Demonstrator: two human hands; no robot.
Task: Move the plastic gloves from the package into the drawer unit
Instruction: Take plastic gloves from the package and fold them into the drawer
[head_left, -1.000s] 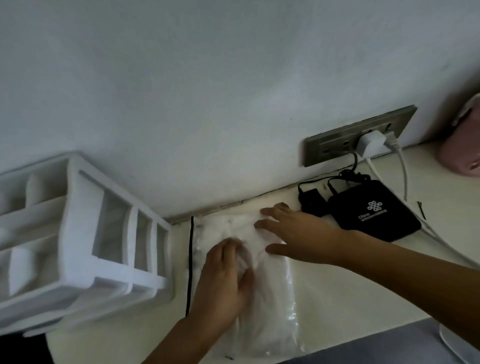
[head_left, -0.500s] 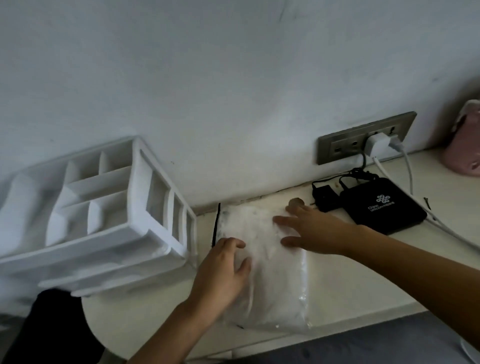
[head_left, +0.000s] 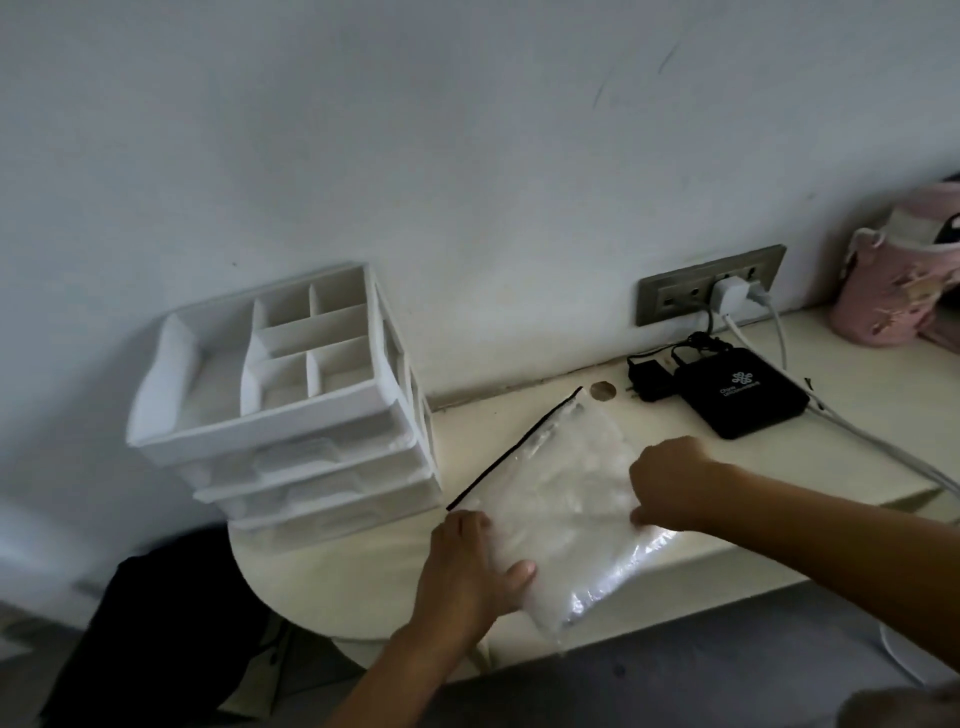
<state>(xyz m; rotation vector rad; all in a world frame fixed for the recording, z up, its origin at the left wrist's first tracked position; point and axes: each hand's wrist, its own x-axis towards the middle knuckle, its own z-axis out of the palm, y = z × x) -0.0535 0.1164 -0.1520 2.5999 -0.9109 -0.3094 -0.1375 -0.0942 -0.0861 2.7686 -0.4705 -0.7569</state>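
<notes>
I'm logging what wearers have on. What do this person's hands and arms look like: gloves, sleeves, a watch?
The left hand and right hand wear no gloves. The left forearm and right forearm are bare to the frame's edge: no sleeve, watch or band shows. Rings, if any, are too small to tell.

From my end this looks like a room in a home, at a desk corner. A cream surface (head_left: 363, 582) with a rounded end and a cable hole (head_left: 601, 389) runs along a plain painted wall (head_left: 467, 156), where a grey socket panel (head_left: 675, 299) carries a white charger (head_left: 730, 291). A flat black box (head_left: 740, 392) with a white telecom logo and a small black adapter (head_left: 647, 382) sit by the wall, a pink fabric pouch (head_left: 893, 291) stands far right, and a white plastic drawer unit (head_left: 291, 415) with a divided top tray stands at the left end.
</notes>
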